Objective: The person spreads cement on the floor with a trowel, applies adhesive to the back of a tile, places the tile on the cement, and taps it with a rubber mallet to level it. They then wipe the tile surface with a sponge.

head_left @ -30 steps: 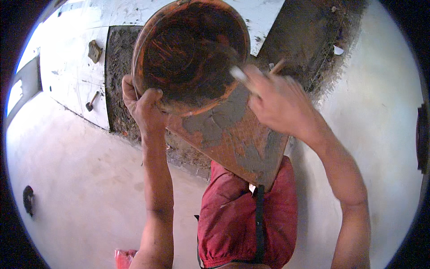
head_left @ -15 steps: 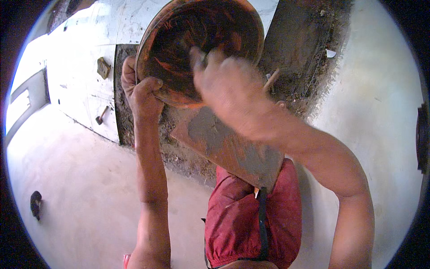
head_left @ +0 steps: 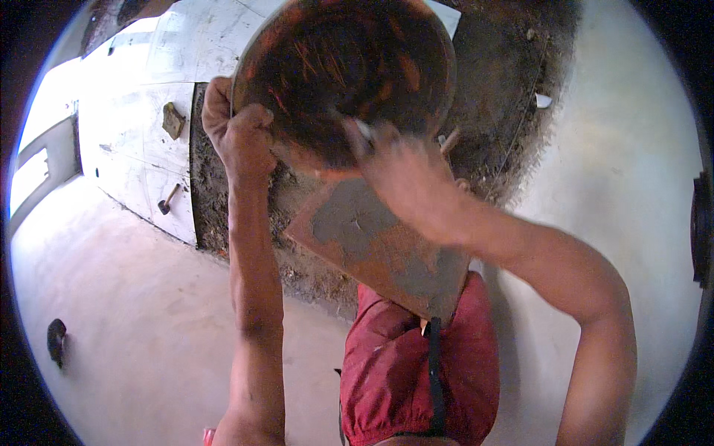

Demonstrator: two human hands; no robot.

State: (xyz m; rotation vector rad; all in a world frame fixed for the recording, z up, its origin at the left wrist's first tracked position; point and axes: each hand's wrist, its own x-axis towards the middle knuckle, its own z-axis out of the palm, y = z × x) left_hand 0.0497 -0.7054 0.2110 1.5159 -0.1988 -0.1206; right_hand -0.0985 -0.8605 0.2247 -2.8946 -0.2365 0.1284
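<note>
Gripping the round basin at its left rim, the left hand has its thumb on the near side and its fingers folded behind the edge. The basin lies beyond and between the two hands, to the right of the left one and ahead of the right one. Its opening is turned toward the person, and being round, it shows no clear long axis. Whether something supports it from below, I cannot tell.

The right hand reaches across the near rim, with its fingers inside the outline of the opening. This hand is nearer to the middle of the basin; the left one stays only at the border. A narrow pale thing shows at the right fingers, which look bent, but they are blurred, and I cannot tell if they grasp it firmly.

Between the forearms, on the near side of both hands, lies a brown tile partly covered with grey paste. Its long axis goes from near the left wrist down toward the right knee of the red trousers. The right forearm passes over its right part, so this arm is the nearer one to the tile.
</note>
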